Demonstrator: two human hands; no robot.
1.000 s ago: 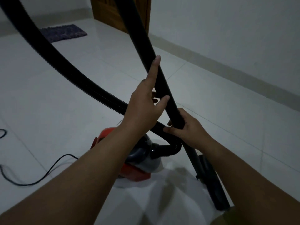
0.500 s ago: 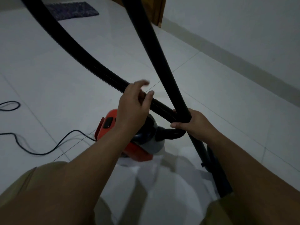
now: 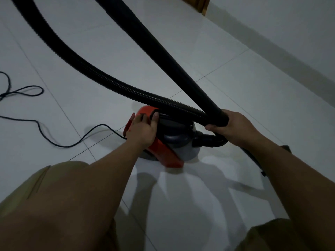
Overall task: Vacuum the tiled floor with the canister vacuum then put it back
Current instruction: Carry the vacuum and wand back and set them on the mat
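Canister vacuum (image 3: 163,147): on the tiled floor (image 3: 235,91), directly below the head camera, between both forearms. Orange hard-plastic shell, grey rounded drum, dark top cap. Likely moderately heavy and rigid; best lifted by the top handle, not by the hose.

Left hand (image 3: 143,131): resting on the orange top, fingers curled over the dark recess at the handle or switch area. In the dim view, cannot tell whether closed on a grip or pressing a control.

Right hand (image 3: 230,127): wrapped firmly around the rigid wand (image 3: 163,51), close to where it crosses the hose.

Wand: smooth, stiff black tube, round section, probably slick; secure with a full-palm grip. Lower end and floor nozzle largely hidden behind the right forearm.

Hose (image 3: 87,69): ribbed, flexible, black, arcing from upper left down to the elbow fitting (image 3: 208,140) at the drum front. Expected to bend and spring back; unsuitable as a carrying point.

Power cord (image 3: 59,140): thin, limp, looped loosely across the tiles to the left, entering the canister rear. Possible snag or trip hazard during carrying.

Tiles: glossy, pale, with thin grout lines; likely slippery under the canister base.
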